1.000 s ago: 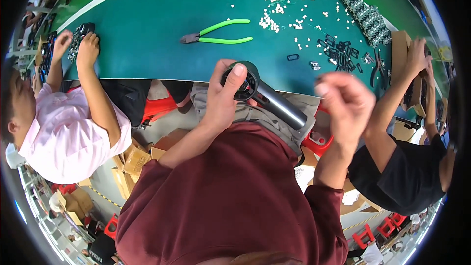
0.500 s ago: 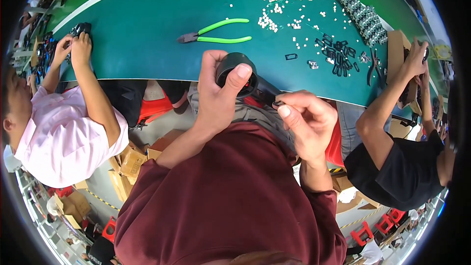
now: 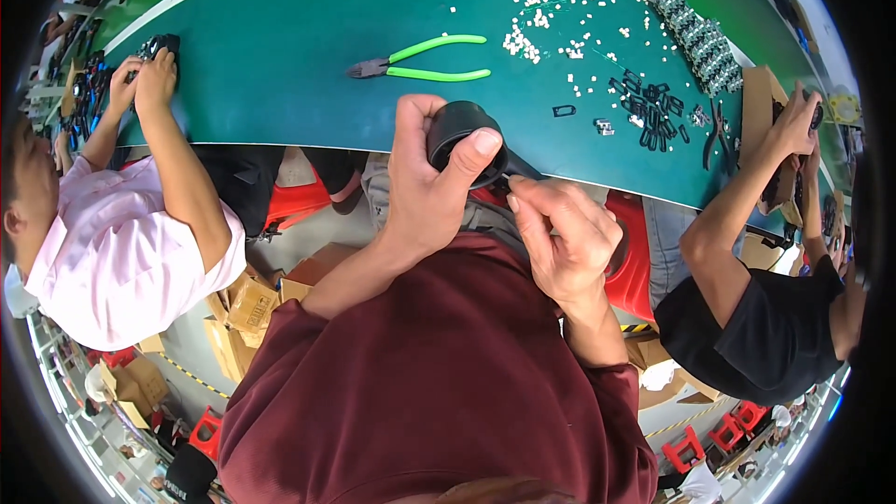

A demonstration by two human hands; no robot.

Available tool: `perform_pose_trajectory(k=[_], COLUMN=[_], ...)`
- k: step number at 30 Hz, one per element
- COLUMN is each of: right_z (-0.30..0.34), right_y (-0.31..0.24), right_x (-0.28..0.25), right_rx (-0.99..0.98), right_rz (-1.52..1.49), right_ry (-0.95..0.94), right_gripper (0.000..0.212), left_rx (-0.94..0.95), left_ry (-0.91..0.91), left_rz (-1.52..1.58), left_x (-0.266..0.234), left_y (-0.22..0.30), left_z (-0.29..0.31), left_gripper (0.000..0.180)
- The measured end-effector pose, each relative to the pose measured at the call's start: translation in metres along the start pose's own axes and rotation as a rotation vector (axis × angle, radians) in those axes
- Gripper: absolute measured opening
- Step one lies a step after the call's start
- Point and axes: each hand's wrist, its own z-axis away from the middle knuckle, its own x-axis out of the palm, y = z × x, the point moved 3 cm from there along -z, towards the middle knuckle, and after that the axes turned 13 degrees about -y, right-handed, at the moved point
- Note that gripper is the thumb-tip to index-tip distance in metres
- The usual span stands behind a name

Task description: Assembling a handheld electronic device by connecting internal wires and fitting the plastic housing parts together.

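Note:
My left hand [image 3: 422, 191] is closed around a black round-headed housing [image 3: 455, 123], its thumb lying over the rim of the open end. From the head a black handle-like tube [image 3: 523, 166] runs off to the right. My right hand [image 3: 571, 235] pinches a small black part [image 3: 504, 183] between thumb and forefinger, right up against the housing. Fingertips mostly cover this part, so its shape is unclear. Both hands are above the near edge of the green table. Beyond them lie cutting pliers [image 3: 371, 68] with green handles.
Small white pieces [image 3: 523, 45], black rectangular frames [image 3: 658, 110] and a stack of metallic parts [image 3: 700, 42] lie at the right. Dark-handled pliers [image 3: 716, 135] are beside a cardboard box [image 3: 756, 107]. Co-workers sit left [image 3: 140, 252] and right [image 3: 756, 327], handling dark parts.
My right hand has moved left, bringing the small black part from beside the tube to the housing. My left hand and the housing have shifted slightly right in view.

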Motion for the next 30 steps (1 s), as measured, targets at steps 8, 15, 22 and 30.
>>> perform_pose_trajectory(k=[8, 15, 22, 30], right_z=[0.004, 0.009, 0.008, 0.007], right_y=[0.001, 0.006, 0.001, 0.001], right_x=[0.007, 0.007, 0.01, 0.01], right_rx=[-0.088, -0.043, -0.044, -0.033], right_rz=[0.109, 0.082, 0.163, 0.151], right_ry=[-0.01, 0.051, 0.058, 0.087], right_gripper=[0.02, 0.02, 0.017, 0.014], left_rx=[0.015, -0.024, -0.019, -0.037], left_ry=[0.005, -0.015, -0.026, -0.016], left_rz=[-0.04, -0.009, -0.045, -0.014], left_x=[0.001, 0.003, 0.003, 0.006], left_y=[-0.001, -0.002, -0.006, -0.004], left_z=[-0.001, -0.002, -0.002, 0.001], left_gripper=[0.05, 0.048, 0.047, 0.048])
